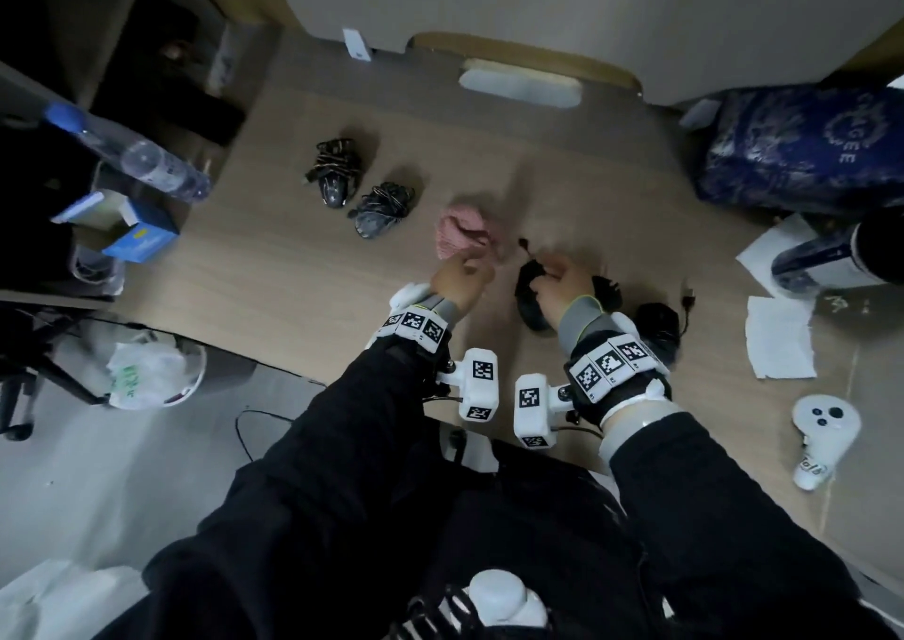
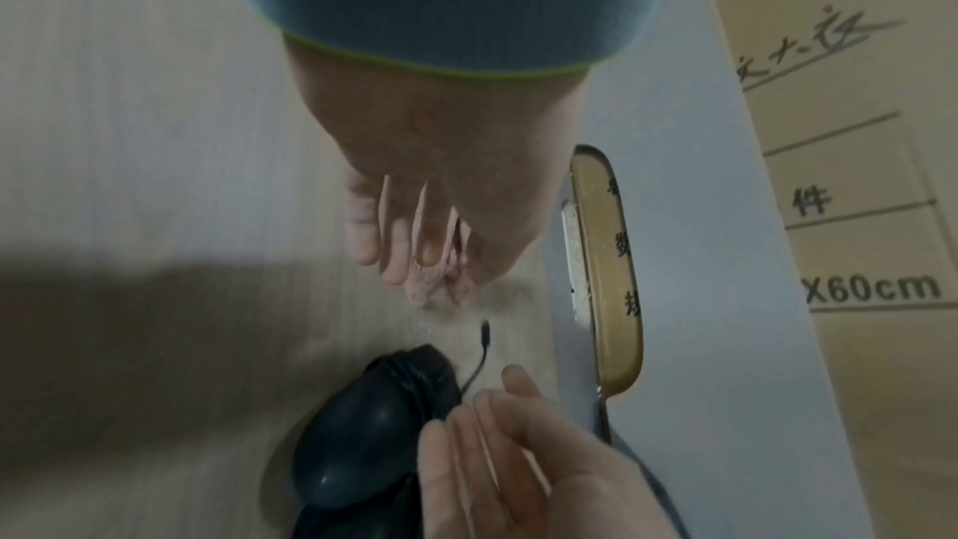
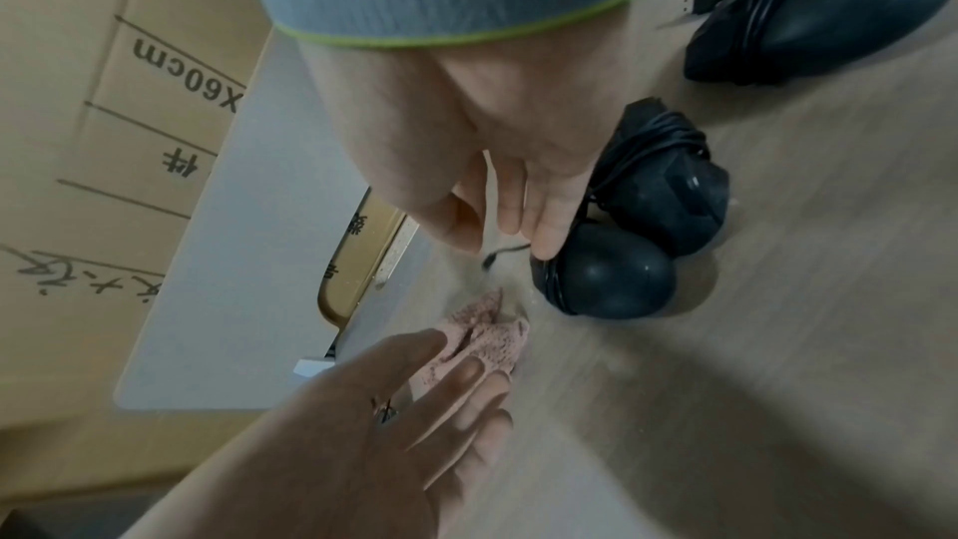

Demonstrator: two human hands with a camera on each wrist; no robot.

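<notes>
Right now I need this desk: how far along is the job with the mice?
Looks done: two cord-wrapped mice set apart at far left. In hand: left hand rests on the pink cloth, right hand touches a black mouse. Probably left: that one and two more mice to its right.

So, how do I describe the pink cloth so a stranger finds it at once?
Start at the middle of the wooden desk. The pink cloth lies under the fingers of the left hand, between two cord-wrapped mice and the black mouse that the right hand touches. It is the only soft, pink thing among dark, hard ones.
</notes>
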